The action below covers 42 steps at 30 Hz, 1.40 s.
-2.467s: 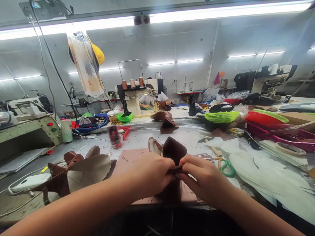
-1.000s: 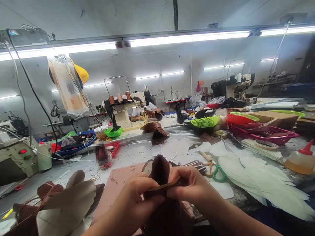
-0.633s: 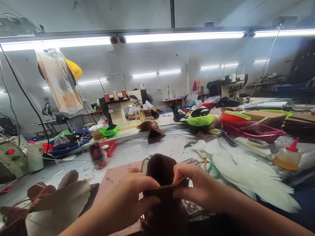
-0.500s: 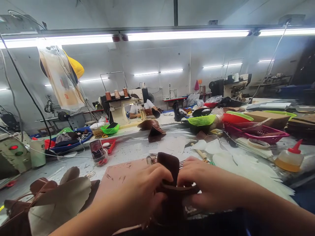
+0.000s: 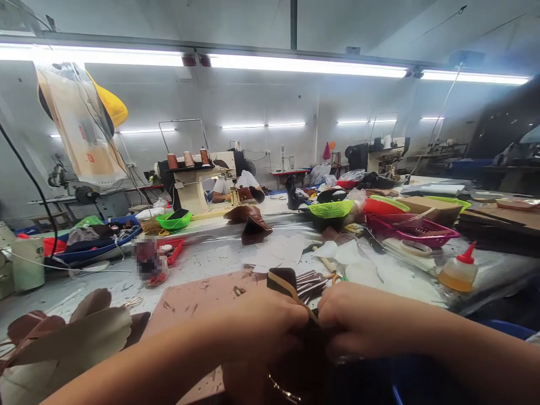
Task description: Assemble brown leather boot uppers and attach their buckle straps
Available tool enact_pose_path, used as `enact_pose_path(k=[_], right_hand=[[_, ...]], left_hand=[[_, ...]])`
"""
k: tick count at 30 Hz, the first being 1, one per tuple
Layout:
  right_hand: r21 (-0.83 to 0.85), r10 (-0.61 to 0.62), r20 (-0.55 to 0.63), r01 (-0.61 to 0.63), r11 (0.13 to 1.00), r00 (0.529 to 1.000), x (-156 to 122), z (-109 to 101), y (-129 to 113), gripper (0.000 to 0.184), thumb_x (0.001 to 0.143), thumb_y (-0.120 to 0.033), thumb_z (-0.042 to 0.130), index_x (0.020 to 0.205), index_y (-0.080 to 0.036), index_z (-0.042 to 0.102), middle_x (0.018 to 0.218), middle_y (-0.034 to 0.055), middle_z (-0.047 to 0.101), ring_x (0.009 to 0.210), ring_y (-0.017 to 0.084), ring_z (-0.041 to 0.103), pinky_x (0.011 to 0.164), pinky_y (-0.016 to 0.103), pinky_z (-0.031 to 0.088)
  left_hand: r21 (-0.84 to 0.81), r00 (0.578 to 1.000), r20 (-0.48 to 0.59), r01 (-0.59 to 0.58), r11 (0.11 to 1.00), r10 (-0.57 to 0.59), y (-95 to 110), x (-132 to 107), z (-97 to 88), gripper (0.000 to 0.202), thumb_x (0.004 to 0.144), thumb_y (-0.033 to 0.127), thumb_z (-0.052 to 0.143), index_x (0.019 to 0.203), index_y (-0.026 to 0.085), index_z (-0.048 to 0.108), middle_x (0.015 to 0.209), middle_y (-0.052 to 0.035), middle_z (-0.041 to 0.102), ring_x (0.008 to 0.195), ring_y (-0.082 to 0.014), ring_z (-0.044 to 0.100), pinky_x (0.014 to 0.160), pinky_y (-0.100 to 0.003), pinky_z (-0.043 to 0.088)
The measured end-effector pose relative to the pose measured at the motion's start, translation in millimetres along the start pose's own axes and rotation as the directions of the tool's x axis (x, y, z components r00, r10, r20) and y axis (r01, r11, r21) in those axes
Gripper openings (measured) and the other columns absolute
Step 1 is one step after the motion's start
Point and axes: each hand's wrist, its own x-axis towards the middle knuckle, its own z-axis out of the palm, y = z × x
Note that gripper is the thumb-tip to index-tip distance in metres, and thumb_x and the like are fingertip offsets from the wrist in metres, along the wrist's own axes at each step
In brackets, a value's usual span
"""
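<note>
A dark brown leather piece (image 5: 282, 277) is held upright in front of me, its lighter edge showing along the top. My left hand (image 5: 268, 323) is closed on it from the left, and my right hand (image 5: 348, 318) grips it from the right, knuckles close together. The lower part of the leather is in shadow and partly hidden by my hands. Just behind stands a bundle of thin tools (image 5: 310, 284). Under my left forearm lies a pinkish board (image 5: 194, 304). More cut leather pieces (image 5: 84, 332) are heaped at the left.
A brown leather boot part (image 5: 255, 225) rests at mid-table. To the right are white paper sheets (image 5: 383, 275), a glue bottle (image 5: 459, 270) with a red tip and a magenta basket (image 5: 439, 239). Beyond, a co-worker's white-sleeved arm (image 5: 221, 188) shows by a sewing machine (image 5: 192, 194).
The leather has turned and tilted between my hands, now showing its lighter edge. My hands have drawn closer together. The view has shifted to the right.
</note>
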Motion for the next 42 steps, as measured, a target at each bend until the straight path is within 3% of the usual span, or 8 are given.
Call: enact_pose_path(k=[4, 12, 16, 20, 24, 27, 35, 42], right_hand=[[0.104, -0.077, -0.01, 0.078, 0.992, 0.997, -5.1, -1.0, 5.0, 0.016, 0.071, -0.015, 0.069, 0.059, -0.015, 0.058, 0.057, -0.0055, 0.045, 0.06, 0.01, 0.044, 0.057, 0.019, 0.032], [0.305, -0.266, 0.126, 0.218, 0.927, 0.956, -10.4, -10.2, 12.1, 0.009, 0.075, -0.013, 0.062, 0.067, -0.014, 0.059, 0.065, -0.0033, 0.049, 0.065, 0.011, 0.046, 0.063, 0.019, 0.036], [0.228, -0.221, 0.073, 0.199, 0.953, 0.973, -10.4, -12.4, 6.5, 0.016, 0.071, -0.01, 0.067, 0.061, -0.015, 0.056, 0.063, -0.0049, 0.045, 0.062, 0.01, 0.045, 0.059, 0.018, 0.034], [0.121, -0.205, 0.045, 0.198, 0.973, 0.978, -11.7, -12.8, 0.5, 0.017, 0.07, -0.011, 0.072, 0.061, -0.014, 0.058, 0.063, -0.0049, 0.047, 0.062, 0.01, 0.046, 0.058, 0.018, 0.033], [0.134, -0.202, 0.077, 0.191, 0.973, 0.976, -10.7, -10.3, -2.3, 0.014, 0.067, -0.004, 0.072, 0.071, -0.015, 0.064, 0.066, -0.0049, 0.054, 0.067, 0.01, 0.05, 0.062, 0.017, 0.036], [0.174, -0.158, 0.111, 0.138, 0.975, 0.981, -9.7, -7.6, -1.2, 0.014, 0.067, -0.005, 0.071, 0.073, -0.016, 0.066, 0.064, -0.0055, 0.054, 0.062, 0.01, 0.05, 0.059, 0.017, 0.036], [0.175, -0.314, 0.149, 0.288, 0.942, 0.938, -4.1, -13.2, -6.9, 0.012, 0.075, -0.009, 0.064, 0.067, -0.015, 0.057, 0.063, -0.0039, 0.048, 0.062, 0.01, 0.045, 0.057, 0.019, 0.033], [0.115, -0.15, 0.056, 0.143, 0.983, 0.987, 2.7, -1.6, -20.0, 0.029, 0.069, -0.011, 0.068, 0.062, -0.017, 0.041, 0.057, -0.0083, 0.035, 0.054, 0.008, 0.035, 0.05, 0.019, 0.024]], left_hand=[[-0.033, 0.99, 0.05, 0.137, 0.99, -0.135, -1.8, -11.2, -7.4, 0.01, 0.075, 0.029, 0.062, 0.083, 0.025, 0.063, 0.073, 0.0011, 0.061, 0.067, -0.0167, 0.058, 0.056, -0.024, 0.04], [-0.098, 0.996, -0.063, 0.061, 0.993, -0.068, -3.3, -28.9, -4.2, 0.008, 0.077, 0.035, 0.062, 0.078, 0.026, 0.064, 0.069, 0.0034, 0.06, 0.061, -0.0139, 0.056, 0.049, -0.023, 0.035], [-0.076, 0.972, -0.233, -0.037, 0.996, 0.018, 3.7, -27.7, -0.8, 0.004, 0.075, 0.028, 0.067, 0.076, 0.024, 0.066, 0.097, 0.0021, 0.064, 0.085, -0.0169, 0.057, 0.074, -0.026, 0.043], [-0.053, 0.951, -0.3, -0.098, 0.994, 0.078, 2.0, -28.8, 2.7, 0.013, 0.071, 0.028, 0.071, 0.064, 0.019, 0.064, 0.135, -0.0011, 0.045, 0.113, -0.0276, 0.047, 0.098, -0.041, 0.033], [-0.272, 0.983, -0.152, -0.139, 0.952, 0.101, -1.0, -28.4, 9.1, 0.014, 0.074, 0.022, 0.069, 0.064, 0.017, 0.06, 0.092, -0.0008, 0.065, 0.078, -0.0128, 0.059, 0.069, -0.021, 0.045], [-0.304, 0.993, -0.106, -0.087, 0.949, 0.057, -1.5, -28.3, 11.9, 0.017, 0.074, 0.02, 0.068, 0.063, 0.017, 0.056, 0.065, 0.003, 0.057, 0.064, -0.0099, 0.055, 0.056, -0.018, 0.039], [-0.323, 0.993, -0.087, -0.102, 0.941, 0.078, -1.3, -26.3, 8.2, 0.01, 0.071, 0.016, 0.069, 0.069, 0.017, 0.06, 0.07, 0.0035, 0.058, 0.065, -0.0091, 0.054, 0.057, -0.017, 0.038], [-0.175, 0.991, -0.114, -0.096, 0.98, 0.077, 5.4, -30.5, 11.9, 0.017, 0.069, 0.017, 0.071, 0.063, 0.018, 0.055, 0.069, 0.0048, 0.053, 0.06, -0.0084, 0.05, 0.053, -0.019, 0.034]])
